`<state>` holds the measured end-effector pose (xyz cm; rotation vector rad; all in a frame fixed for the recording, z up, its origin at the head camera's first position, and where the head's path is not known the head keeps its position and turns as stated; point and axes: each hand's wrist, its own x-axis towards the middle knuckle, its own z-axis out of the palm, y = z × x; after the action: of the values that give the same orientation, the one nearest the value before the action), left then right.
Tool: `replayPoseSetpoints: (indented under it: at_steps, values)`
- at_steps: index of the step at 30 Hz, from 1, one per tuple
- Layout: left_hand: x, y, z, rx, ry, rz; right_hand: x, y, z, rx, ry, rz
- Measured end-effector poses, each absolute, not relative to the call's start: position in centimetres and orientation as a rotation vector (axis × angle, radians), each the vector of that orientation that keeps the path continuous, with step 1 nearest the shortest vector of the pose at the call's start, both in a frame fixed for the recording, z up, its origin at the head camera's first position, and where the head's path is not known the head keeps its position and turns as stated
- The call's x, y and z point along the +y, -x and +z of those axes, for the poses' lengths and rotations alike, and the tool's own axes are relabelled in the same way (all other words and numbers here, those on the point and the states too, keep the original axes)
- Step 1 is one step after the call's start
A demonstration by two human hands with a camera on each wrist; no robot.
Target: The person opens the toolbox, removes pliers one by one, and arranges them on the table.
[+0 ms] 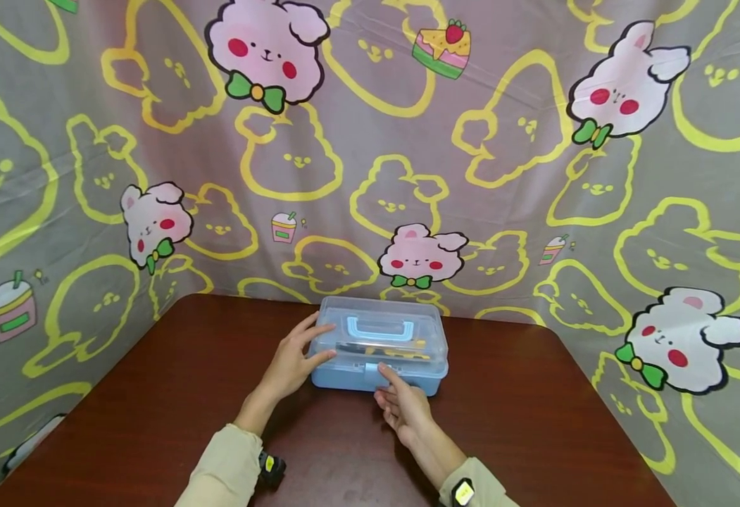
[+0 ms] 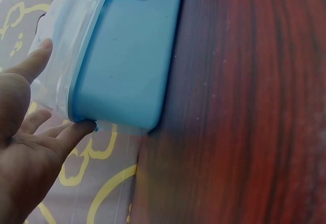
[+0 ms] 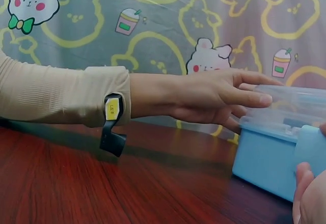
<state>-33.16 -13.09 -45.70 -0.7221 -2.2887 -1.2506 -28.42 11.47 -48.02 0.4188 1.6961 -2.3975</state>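
Note:
A light blue plastic storage box [image 1: 344, 378] stands on the table with its clear lid [image 1: 338, 310] down. A blue carry handle [image 1: 379, 329] lies on top of the lid. At the box's left end my left hand [image 1: 290, 362] rests with spread fingers, thumb against the front of the lid and the other fingers at the end, by the rim. My right hand [image 1: 408, 415] is at the front latch [image 3: 308, 145], pinching it with the thumb over its upper edge and curled fingers beneath. Yellow and dark items [image 1: 395, 351] show through the lid.
The dark red-brown wooden table [image 1: 154, 394] extends around the box. A grey cloth [image 1: 344, 211] printed with rabbits, cups and cake hangs behind the table and on both sides. Each wrist wears a strapped device, such as the left one [image 3: 113, 114].

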Motion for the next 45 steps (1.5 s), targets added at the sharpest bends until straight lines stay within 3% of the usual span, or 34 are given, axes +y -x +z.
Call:
replayPoseSetpoints:
  at_steps: [26,45]
  values:
    - [-13.1,32.9,-46.0,-2.331,0.686,-1.309,13.2,27.9,-47.7,1.617,-0.232,-2.218]
    - [-13.9,33.0,-45.5,-2.499,0.426,-1.495,19.5,27.2,-46.9,2.612,-0.224,-2.140]
